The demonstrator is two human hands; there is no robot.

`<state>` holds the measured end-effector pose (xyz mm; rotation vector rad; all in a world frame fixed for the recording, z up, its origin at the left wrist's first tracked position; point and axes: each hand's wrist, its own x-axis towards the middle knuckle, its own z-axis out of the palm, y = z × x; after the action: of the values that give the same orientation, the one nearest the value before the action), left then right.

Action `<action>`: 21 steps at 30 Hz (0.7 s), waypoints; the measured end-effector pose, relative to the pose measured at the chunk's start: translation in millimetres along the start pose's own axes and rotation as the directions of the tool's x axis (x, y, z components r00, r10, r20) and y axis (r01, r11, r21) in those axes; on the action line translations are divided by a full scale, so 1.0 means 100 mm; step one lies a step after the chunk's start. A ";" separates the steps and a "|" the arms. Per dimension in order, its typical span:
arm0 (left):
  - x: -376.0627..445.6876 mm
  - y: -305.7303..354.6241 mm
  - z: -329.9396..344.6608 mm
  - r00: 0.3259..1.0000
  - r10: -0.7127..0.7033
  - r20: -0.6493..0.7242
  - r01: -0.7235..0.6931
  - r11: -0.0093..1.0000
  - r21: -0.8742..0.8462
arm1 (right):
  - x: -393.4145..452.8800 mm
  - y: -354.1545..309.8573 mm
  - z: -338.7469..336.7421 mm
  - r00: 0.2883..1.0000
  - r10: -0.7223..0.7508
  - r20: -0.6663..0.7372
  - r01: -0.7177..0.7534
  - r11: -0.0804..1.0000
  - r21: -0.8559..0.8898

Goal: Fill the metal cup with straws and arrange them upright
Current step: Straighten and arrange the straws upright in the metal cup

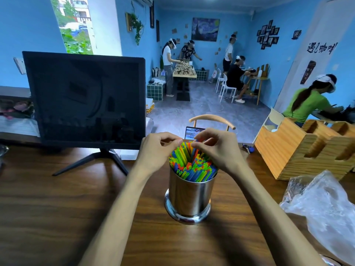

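Metal cup (189, 196) stands upright on the wooden surface (57, 217), centre, near edge. It is packed with coloured straws (192, 164), mostly upright, taller ones leaning at the far side. Left hand (156, 150), fingers curled, pinches straw tips at the far left of the bundle. Right hand (213, 148), fingers curled, pinches straws at the far right. Dark monitor (84, 98) stands far left; clear plastic bag (324, 204) lies right.

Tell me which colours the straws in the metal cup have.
Green, blue and orange straws, in the head view.
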<state>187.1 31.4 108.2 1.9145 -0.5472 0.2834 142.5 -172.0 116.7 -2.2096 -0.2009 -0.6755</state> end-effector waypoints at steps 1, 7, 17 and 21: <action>0.00 0.03 0.02 0.999 -0.002 0.040 0.003 1.000 -0.012 | 0.00 -0.01 0.00 1.000 0.010 0.028 -0.011 0.999 0.036; 0.06 0.12 0.02 0.976 -0.024 0.215 0.030 0.999 -0.026 | 0.00 -0.04 -0.04 1.000 0.011 -0.013 -0.008 0.982 0.189; 0.05 0.12 0.11 0.994 0.085 0.068 -0.070 0.976 -0.206 | -0.03 0.06 -0.04 0.999 0.022 0.031 -0.027 0.979 0.203; 0.12 0.23 -0.03 0.977 0.104 -0.184 -0.180 0.866 -0.467 | -0.04 0.09 -0.02 0.992 0.006 0.128 -0.020 0.993 0.115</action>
<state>186.3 23.5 133.4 1.3569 -0.5935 0.3500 141.6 -179.3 110.4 -2.1417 -0.2834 -0.5031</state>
